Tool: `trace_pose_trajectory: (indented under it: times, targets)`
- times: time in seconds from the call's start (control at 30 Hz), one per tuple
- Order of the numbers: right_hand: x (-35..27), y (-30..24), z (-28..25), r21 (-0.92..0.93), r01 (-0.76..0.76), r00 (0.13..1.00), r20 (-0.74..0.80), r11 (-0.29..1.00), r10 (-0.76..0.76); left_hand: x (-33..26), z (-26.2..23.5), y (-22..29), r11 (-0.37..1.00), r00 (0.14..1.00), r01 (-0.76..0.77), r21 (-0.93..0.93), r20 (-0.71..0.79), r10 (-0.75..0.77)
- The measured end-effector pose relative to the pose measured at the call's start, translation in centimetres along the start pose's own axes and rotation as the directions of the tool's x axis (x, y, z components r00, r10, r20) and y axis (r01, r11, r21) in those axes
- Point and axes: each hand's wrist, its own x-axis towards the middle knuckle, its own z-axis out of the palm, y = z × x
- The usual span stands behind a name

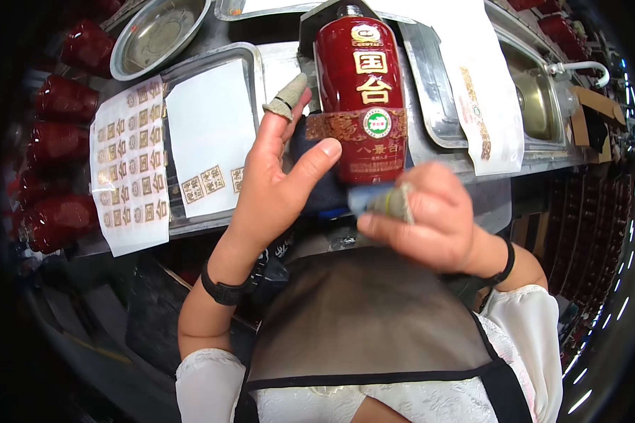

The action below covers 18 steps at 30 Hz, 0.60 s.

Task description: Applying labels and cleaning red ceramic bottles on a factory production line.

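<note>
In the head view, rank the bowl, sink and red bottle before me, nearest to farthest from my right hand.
From the right hand:
1. Bottle, just ahead
2. Sink, ahead, right
3. Bowl, far upper left

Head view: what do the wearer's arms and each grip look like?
The left grip wears a greyish, cone-shaped finger cover with a dark band; the right grip has a similar cover with a yellowish band. A black wristband circles the left wrist, a thinner black strap the right. White sleeves stop short of both.
</note>
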Motion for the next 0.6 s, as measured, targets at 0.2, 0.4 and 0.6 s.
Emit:
trace_pose_trajectory:
  times: [0.2, 0.4, 0.6]
  targets:
    - [-4.1, 0.1, 0.8, 0.560, -0.728, 0.458, -0.033, 0.396, 0.888, 0.9, 1.3, -0.4, 0.999, 0.999, -0.033, 0.029, 0.016, 0.032]
    - [-3.7, 0.1, 0.4, 0.742, -0.555, 0.421, -0.139, 0.376, 0.896, 1.2, 1.9, 0.0, 1.000, 0.999, 0.018, 0.005, -0.045, -0.018]
    - [-3.1, 1.2, 0.7, 0.607, -0.714, 0.338, -0.139, 0.350, 0.931, 2.1, 2.2, 0.2, 0.996, 0.994, 0.060, 0.069, -0.098, -0.053]
